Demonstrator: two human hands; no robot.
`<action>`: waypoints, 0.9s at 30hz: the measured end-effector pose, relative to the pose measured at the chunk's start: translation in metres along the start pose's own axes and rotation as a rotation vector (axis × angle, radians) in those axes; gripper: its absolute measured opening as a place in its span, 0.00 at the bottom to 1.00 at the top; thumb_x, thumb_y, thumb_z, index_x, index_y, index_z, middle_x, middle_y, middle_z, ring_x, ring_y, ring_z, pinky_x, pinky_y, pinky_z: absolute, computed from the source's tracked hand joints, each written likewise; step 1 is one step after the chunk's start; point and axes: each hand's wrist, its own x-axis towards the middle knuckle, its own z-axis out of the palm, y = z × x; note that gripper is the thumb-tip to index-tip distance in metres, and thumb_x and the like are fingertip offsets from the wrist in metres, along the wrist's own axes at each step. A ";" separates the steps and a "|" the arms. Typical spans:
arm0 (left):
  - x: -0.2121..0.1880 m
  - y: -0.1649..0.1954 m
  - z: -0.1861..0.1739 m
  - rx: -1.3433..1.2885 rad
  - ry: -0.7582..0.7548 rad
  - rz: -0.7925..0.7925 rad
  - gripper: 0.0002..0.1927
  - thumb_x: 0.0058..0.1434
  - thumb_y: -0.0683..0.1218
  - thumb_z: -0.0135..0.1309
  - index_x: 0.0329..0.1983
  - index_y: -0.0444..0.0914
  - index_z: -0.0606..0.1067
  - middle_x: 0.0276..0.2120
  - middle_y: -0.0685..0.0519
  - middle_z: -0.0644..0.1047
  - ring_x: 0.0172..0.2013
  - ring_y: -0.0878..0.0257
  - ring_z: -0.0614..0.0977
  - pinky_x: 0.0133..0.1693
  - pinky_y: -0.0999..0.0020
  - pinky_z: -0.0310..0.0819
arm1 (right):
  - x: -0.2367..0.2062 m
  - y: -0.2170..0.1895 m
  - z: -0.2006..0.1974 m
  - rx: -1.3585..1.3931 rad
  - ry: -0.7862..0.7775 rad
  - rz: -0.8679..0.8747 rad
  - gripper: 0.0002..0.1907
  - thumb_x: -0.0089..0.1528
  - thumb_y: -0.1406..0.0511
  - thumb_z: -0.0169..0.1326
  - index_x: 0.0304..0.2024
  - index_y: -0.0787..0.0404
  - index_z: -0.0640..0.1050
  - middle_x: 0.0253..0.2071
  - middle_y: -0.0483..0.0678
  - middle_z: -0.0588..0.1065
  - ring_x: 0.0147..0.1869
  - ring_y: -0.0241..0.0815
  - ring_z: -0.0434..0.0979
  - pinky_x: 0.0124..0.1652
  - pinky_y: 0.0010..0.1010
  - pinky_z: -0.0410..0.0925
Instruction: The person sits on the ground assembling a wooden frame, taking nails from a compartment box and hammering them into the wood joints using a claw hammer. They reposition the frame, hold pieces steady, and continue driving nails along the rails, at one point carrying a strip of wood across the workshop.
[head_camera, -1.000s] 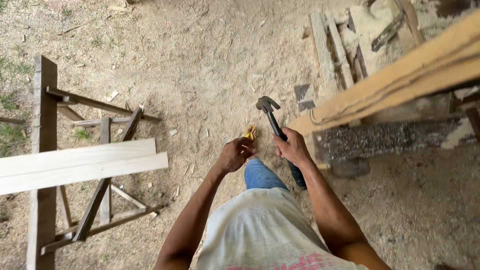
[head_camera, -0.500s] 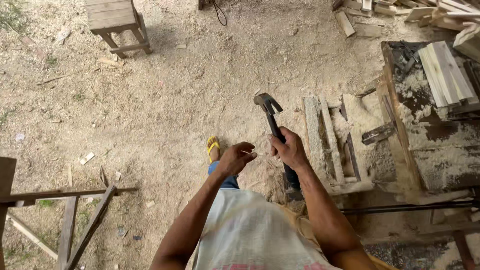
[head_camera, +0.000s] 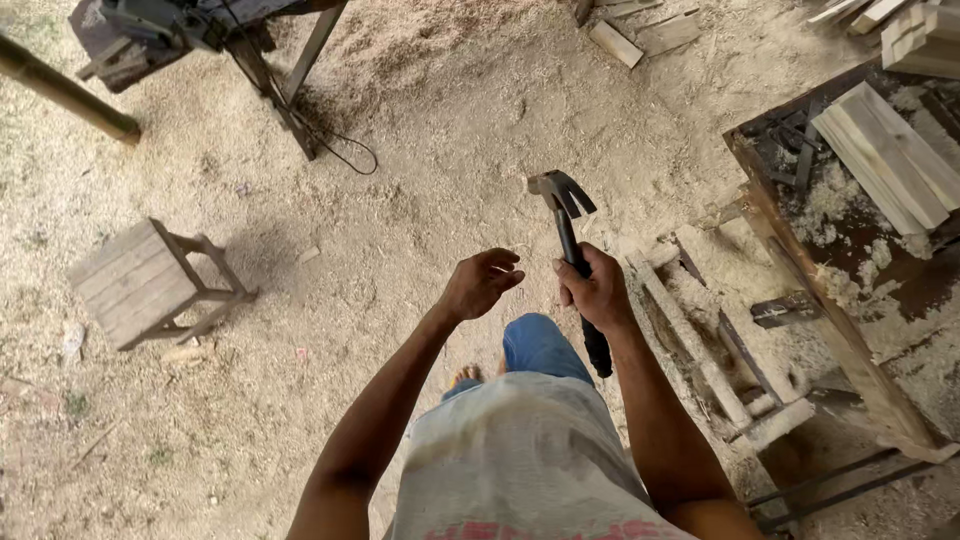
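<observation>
In the head view, the right hand (head_camera: 594, 290) was wrapped in a firm fist around the dark handle of a claw hammer (head_camera: 572, 245), gripping it about midway so that the butt of the handle stuck out below the fist and the metal head stood above it, claws pointing away from the person. The left hand (head_camera: 480, 283) hung just beside it, apart from the hammer, its fingers loosely curled inward; whether anything small lay inside that curl could not be told. Both hands were held over bare, sawdust-strewn ground (head_camera: 430, 210), in front of the person's pale shirt and one blue trouser leg, with a bare foot (head_camera: 466, 376) showing just below the left forearm. To the right of the hammer lay a low frame of rough wooden slats (head_camera: 700, 350) on the ground, and beyond it, along the right edge, stood a workbench (head_camera: 800, 290) littered with shavings and carrying a stack of pale planks (head_camera: 885, 150) (near its far end). A small wooden stool (head_camera: 140, 280) stood well apart at the left, and a machine stand (head_camera: 270, 70) with a trailing black cable occupied the top left corner.
</observation>
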 end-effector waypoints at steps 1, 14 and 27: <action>0.035 -0.003 -0.012 -0.010 -0.012 0.018 0.24 0.64 0.54 0.59 0.58 0.36 0.75 0.51 0.43 0.81 0.49 0.54 0.86 0.48 0.62 0.81 | 0.034 0.005 -0.005 -0.012 0.020 0.005 0.10 0.67 0.63 0.55 0.36 0.63 0.75 0.20 0.44 0.72 0.20 0.32 0.73 0.20 0.27 0.66; 0.481 0.036 -0.210 0.054 0.146 -0.071 0.25 0.65 0.56 0.56 0.61 0.40 0.74 0.55 0.45 0.79 0.51 0.53 0.84 0.49 0.60 0.81 | 0.524 -0.021 -0.067 0.179 -0.006 -0.080 0.12 0.70 0.59 0.54 0.38 0.60 0.71 0.21 0.40 0.68 0.17 0.29 0.67 0.18 0.24 0.63; 0.987 0.048 -0.444 -0.771 0.392 -0.110 0.34 0.72 0.64 0.48 0.60 0.28 0.73 0.45 0.42 0.73 0.35 0.58 0.76 0.36 0.65 0.76 | 0.922 -0.015 -0.111 -0.461 0.175 -0.061 0.12 0.67 0.59 0.59 0.35 0.58 0.75 0.26 0.41 0.72 0.26 0.33 0.69 0.27 0.32 0.65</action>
